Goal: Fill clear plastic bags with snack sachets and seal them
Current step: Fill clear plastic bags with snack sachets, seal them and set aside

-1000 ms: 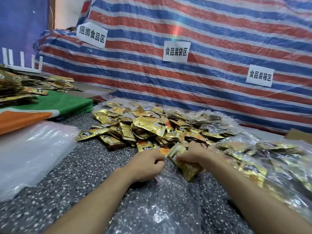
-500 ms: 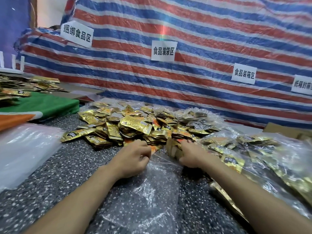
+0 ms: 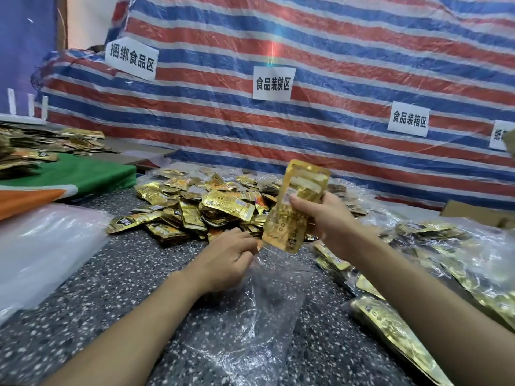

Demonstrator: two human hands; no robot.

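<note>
Right hand (image 3: 331, 221) is clenched round a stack of gold sachets (image 3: 284, 229), held upright just above the clear bag (image 3: 259, 307), whose mouth is pinched against the bench (image 3: 125, 274) by the left hand (image 3: 223, 263), evidently so the stack can be slid straight in.

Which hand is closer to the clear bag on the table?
Left. The left hand pinches the edge of the bag at its mouth. The right hand is above the mouth, gripping gold sachets upright over it.
</note>
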